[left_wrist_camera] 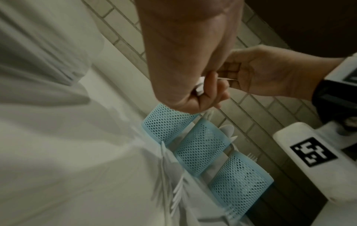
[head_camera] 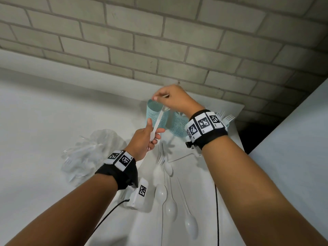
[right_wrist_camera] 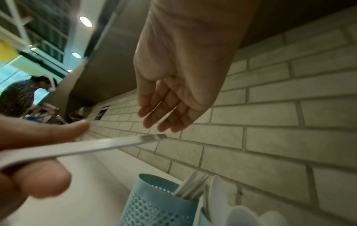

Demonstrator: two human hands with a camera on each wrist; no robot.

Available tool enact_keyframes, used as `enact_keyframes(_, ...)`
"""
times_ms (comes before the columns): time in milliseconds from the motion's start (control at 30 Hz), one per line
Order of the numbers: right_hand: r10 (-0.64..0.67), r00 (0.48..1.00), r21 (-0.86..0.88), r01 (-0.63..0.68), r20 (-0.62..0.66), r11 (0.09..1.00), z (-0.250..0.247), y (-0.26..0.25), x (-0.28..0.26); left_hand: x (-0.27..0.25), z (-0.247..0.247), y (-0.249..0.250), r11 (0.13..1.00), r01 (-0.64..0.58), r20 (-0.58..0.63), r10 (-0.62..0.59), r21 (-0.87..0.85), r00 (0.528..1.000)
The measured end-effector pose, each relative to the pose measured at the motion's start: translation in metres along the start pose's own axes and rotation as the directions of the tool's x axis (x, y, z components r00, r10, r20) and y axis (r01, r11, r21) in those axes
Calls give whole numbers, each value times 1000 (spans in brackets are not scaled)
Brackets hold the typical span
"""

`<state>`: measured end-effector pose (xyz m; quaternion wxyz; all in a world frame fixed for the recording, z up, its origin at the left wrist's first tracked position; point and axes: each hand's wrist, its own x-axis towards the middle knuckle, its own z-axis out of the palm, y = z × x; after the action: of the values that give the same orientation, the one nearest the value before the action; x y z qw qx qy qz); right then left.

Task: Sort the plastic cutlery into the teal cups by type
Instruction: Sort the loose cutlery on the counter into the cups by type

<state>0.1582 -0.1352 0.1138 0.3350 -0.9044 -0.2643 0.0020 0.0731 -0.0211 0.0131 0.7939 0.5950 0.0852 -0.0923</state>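
My left hand grips the lower part of a white plastic utensil, whose working end is hidden in the fist. It slants up in front of the left teal mesh cup. My right hand hovers above that cup. Its fingers hang nearly straight, with the tips just over the utensil's far end. Flat white handles stand in the left cup. The middle cup holds spoons, and the right cup holds forks.
Loose white spoons and a fork lie on the white table near me. A crumpled clear plastic bag sits to the left. The brick wall stands right behind the cups. A dark gap opens at the right.
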Motion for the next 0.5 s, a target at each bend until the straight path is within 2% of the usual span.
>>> enact_keyframes(67,44,985,-211,-9,164,978,-4,-2,-10,-2,0,3,1000,6,27,-6,2,1000)
enact_keyframes(133,124,960,-314,-40,251,949,-8,2,-20,-4,0,6,1000,5,31,-6,2,1000)
enact_keyframes(333,314,883,-291,-216,349,932,-13,24,-55,-9,-1,10,986,-81,-44,76,-147,996)
enact_keyframes(500,357,843,-196,-302,401,933,-9,41,-85,-11,6,7,967,-136,-79,121,-214,989)
